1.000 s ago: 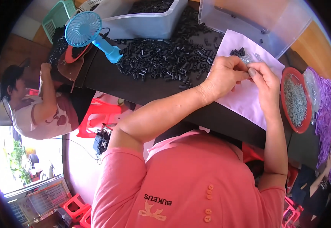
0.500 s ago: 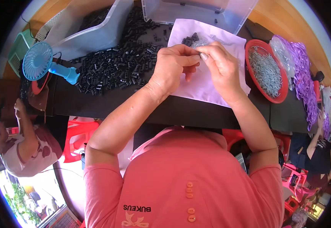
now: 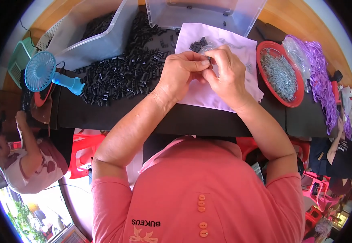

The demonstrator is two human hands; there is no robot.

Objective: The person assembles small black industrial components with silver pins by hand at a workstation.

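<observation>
My left hand (image 3: 178, 73) and my right hand (image 3: 227, 77) meet above a pale pink cloth (image 3: 200, 100) on the dark table. Their fingertips are pinched together at one spot, around something small and dark that the fingers mostly hide. Just beyond the fingers, on the cloth, lie a small cluster of black plastic pieces (image 3: 198, 43) and some thin clear or silvery pieces (image 3: 226, 42). Left of the cloth spreads a large heap of short black tube-like pieces (image 3: 123, 75). To the right stands a red oval basin (image 3: 300, 83) of small silvery metal pieces (image 3: 279, 75).
A clear plastic box (image 3: 113, 46) holding black pieces stands behind the heap; another clear box (image 3: 172, 20) is beyond the cloth. At left is a blue hand fan (image 3: 41, 72). Purple straps (image 3: 321, 77) hang over the right table edge. Other people sit at both sides.
My right hand has tilted and its fingers have curled in closer against the left fingertips. Both hands stay together above the cloth. The whole view has shifted slightly.
</observation>
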